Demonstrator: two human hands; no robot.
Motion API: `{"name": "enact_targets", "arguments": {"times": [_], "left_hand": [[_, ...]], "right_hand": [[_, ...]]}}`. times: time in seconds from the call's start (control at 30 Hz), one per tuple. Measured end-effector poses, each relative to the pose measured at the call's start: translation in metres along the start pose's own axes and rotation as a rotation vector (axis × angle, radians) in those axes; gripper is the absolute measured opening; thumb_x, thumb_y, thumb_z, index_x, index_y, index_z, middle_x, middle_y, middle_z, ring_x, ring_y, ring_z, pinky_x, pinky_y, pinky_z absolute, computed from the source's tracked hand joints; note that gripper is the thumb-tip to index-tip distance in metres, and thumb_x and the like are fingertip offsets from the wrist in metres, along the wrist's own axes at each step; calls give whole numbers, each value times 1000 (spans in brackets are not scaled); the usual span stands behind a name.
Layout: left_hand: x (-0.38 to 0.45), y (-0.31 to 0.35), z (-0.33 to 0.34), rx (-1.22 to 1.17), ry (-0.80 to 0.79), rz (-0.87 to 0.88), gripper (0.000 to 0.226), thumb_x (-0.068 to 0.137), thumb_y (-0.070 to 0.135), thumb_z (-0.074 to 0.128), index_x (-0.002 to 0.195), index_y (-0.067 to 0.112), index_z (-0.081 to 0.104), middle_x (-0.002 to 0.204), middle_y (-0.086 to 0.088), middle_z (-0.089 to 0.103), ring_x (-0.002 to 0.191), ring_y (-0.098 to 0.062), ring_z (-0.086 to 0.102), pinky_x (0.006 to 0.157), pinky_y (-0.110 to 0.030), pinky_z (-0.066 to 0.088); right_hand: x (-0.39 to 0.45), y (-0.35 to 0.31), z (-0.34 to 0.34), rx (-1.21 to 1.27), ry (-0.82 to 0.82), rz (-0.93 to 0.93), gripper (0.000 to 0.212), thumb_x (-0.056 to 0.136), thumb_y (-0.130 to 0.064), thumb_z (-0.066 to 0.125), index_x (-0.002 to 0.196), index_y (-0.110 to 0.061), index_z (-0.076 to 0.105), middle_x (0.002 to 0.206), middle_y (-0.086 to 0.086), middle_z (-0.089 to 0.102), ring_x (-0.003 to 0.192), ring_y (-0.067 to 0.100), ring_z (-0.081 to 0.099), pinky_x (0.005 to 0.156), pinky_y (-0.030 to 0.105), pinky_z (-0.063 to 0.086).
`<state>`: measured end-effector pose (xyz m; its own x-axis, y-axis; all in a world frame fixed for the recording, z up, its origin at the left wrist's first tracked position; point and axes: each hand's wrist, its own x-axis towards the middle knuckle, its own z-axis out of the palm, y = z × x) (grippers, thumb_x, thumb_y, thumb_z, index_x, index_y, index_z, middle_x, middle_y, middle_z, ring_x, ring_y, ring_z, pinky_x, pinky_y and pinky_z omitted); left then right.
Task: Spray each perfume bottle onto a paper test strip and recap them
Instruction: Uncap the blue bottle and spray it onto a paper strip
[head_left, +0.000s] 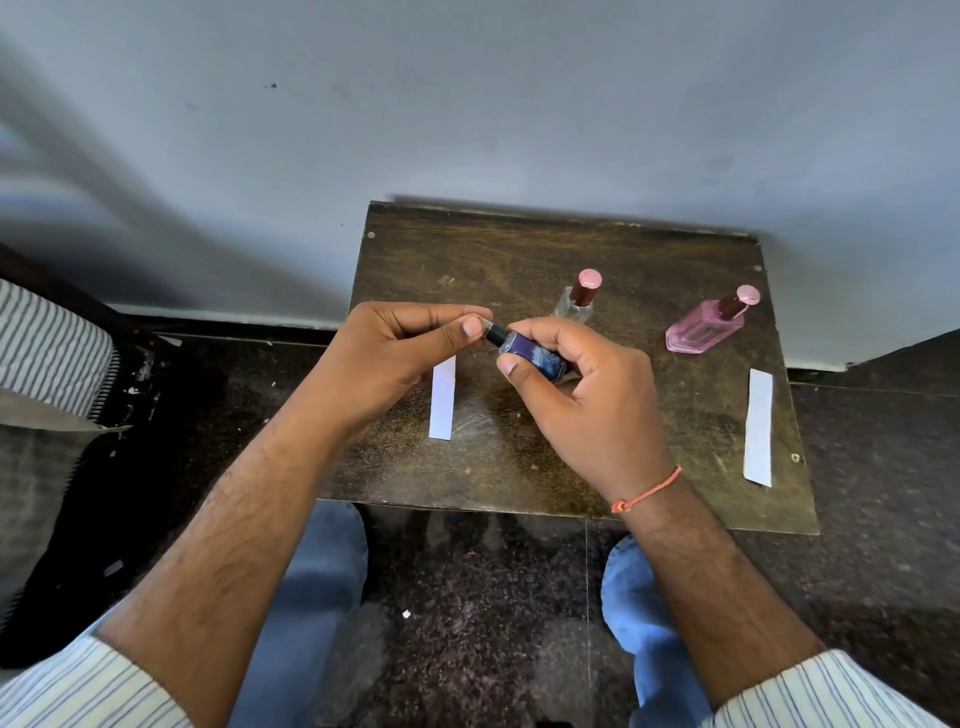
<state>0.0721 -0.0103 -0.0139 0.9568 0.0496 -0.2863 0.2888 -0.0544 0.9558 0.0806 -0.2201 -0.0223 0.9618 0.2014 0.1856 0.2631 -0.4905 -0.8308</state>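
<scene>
My right hand grips a dark blue perfume bottle, tilted with its black neck pointing left, above the small wooden table. My left hand pinches a clear cap at the bottle's neck. A white paper strip lies on the table under the hands. A clear bottle with a pink-topped cap stands behind the blue one. A pink bottle with a matching cap stands at the back right. A second paper strip lies near the right edge.
The table stands against a grey wall. Dark speckled floor surrounds it, and my knees in blue jeans are just in front. A striped cushion lies at the far left.
</scene>
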Motion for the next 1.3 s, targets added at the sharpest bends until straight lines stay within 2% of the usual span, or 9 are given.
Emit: {"name": "enact_targets", "arguments": {"times": [0.17,0.37,0.5,0.63,0.73,0.83,1.0,1.13,1.3], "left_hand": [[-1,-2,-1,-8,-8,54,30,101,9,69,129,-2,75,58,22,70,49,16,58,56,4,38],[-3,-3,-6,91,3,123,19,96,19,77,114,19,84,110,12,84,111,0,76,93,-12,55],[-3,-2,-6,92,-15,157,17,97,17,75,112,22,83,108,15,84,109,2,76,91,-11,55],[-4,-1,-6,100,-14,176,17,99,15,74,113,17,83,101,16,84,90,10,73,80,-7,52],[-5,-2,-10,136,3,202,17,97,19,76,112,15,84,100,13,84,92,4,76,83,-13,55],[-4,-5,-17,184,39,234,15,96,30,77,109,26,84,109,9,84,98,-18,79,87,-36,64],[-6,-6,-21,205,125,266,9,97,29,78,105,32,83,105,10,83,62,9,59,64,-11,45],[-6,-4,-25,170,115,224,20,101,43,69,104,30,84,109,9,84,78,-9,70,76,-30,55],[-7,-14,-37,508,188,111,15,102,47,69,111,39,77,98,12,79,65,7,63,65,-21,47]], "right_hand": [[1,2,1,-21,7,-29,26,93,-25,84,119,-20,82,106,-11,82,96,3,77,86,25,62],[1,8,1,49,-30,37,26,93,-27,84,119,-23,82,104,-13,82,90,4,79,83,32,65],[2,10,4,217,-101,102,22,94,-29,81,114,-35,80,95,-11,82,81,16,80,76,49,68],[5,13,3,267,-154,135,21,95,-26,81,116,-25,81,95,-5,83,88,18,81,84,52,67],[7,15,4,239,-189,140,31,93,-37,81,121,-25,81,105,-8,83,99,15,80,90,48,66],[7,12,7,200,-215,115,31,95,-31,83,125,-26,81,110,-12,82,100,7,78,93,34,64],[6,5,16,103,-169,3,33,95,-17,84,127,-23,81,117,-13,79,106,3,75,88,15,57],[9,6,26,108,-129,38,33,93,-15,85,125,-22,82,111,-13,80,97,4,76,87,14,55],[15,4,34,159,-69,96,35,93,-11,84,124,-26,81,106,-15,81,88,-2,73,84,10,52]]}}
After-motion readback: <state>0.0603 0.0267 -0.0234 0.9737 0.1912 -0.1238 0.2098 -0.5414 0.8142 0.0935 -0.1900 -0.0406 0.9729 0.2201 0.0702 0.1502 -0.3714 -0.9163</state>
